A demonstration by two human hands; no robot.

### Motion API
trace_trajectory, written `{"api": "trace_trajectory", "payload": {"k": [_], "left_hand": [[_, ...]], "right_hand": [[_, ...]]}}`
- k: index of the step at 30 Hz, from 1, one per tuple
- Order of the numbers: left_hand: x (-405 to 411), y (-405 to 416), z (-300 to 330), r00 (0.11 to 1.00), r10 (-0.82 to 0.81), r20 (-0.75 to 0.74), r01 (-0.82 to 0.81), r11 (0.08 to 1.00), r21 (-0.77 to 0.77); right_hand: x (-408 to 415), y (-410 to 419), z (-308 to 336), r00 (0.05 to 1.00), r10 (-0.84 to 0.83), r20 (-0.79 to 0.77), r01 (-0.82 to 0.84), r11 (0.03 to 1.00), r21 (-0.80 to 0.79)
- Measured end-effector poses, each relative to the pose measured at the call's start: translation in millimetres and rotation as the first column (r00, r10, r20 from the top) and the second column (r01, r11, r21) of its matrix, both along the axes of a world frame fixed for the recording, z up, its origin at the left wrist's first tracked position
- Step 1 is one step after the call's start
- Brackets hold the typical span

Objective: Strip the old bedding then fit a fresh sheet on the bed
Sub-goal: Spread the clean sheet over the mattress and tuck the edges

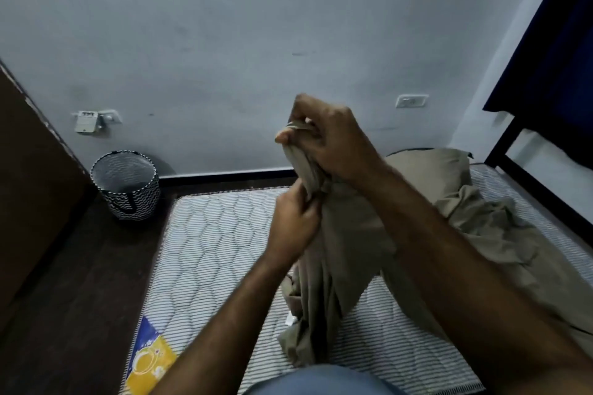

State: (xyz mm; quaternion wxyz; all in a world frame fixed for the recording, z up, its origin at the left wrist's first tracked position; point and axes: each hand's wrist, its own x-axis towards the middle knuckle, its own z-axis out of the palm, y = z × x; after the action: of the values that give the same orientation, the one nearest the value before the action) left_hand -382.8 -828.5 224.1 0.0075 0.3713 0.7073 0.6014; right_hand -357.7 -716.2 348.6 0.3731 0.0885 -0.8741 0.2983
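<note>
Khaki sheet (pixel 346 253) bunched, gripped by two hands, left (pixel 293 221) below right (pixel 330 138), one mattress (pixel 205 250)

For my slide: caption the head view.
Both hands, left hand and right hand, gather the tan sheet above the bare mattress.

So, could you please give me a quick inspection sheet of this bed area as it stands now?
Surface: mattress mostly bare, quilted, on the dark floor.
Job's things: tan sheet gathered up off the mattress; pillow at the far end.
Clutter: patterned basket on the floor by the wall.
Grippers: left hand and right hand both grip the bunched sheet.
Cables: nothing seen.
Surroundings: grey wall, two wall sockets, dark curtain at right.
</note>
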Motion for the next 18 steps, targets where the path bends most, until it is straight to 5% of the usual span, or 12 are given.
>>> {"api": "trace_trajectory", "payload": {"k": [6, 9, 10, 12, 14, 16, 18], "left_hand": [[-44.4, -30.0, 49.0, 0.869, -0.127, 0.479, -0.005, 0.964, 0.264], [-54.5, -28.4, 63.9, 0.73, -0.092, 0.677, -0.108, 0.963, 0.247], [-59.6, -27.1, 65.0, 0.656, -0.072, 0.751, -0.167, 0.957, 0.237], [-64.5, -24.4, 67.6, 0.463, -0.141, 0.875, -0.225, 0.936, 0.27], [-66.4, -21.0, 68.3, 0.364, -0.178, 0.914, -0.268, 0.92, 0.286], [-63.0, -16.9, 69.2, 0.323, -0.189, 0.927, -0.266, 0.922, 0.281], [-60.9, -13.9, 66.1, 0.3, -0.207, 0.931, -0.253, 0.924, 0.287]], "right_hand": [[0.0, 53.8, -32.9, 0.916, 0.013, 0.402, -0.017, 1.0, 0.007], [10.1, 57.9, -74.6, 0.84, -0.137, 0.525, 0.201, 0.977, -0.066], [13.1, 58.0, -91.4, 0.771, -0.251, 0.585, 0.322, 0.947, -0.017], [21.1, 54.6, -127.0, 0.462, -0.479, 0.746, 0.531, 0.824, 0.2], [29.5, 46.1, -160.8, 0.231, -0.452, 0.862, 0.601, 0.763, 0.239], [32.5, 40.1, -187.5, 0.259, -0.19, 0.947, 0.7, 0.713, -0.048], [32.9, 38.0, -204.1, 0.447, 0.064, 0.892, 0.767, 0.485, -0.42]]}}
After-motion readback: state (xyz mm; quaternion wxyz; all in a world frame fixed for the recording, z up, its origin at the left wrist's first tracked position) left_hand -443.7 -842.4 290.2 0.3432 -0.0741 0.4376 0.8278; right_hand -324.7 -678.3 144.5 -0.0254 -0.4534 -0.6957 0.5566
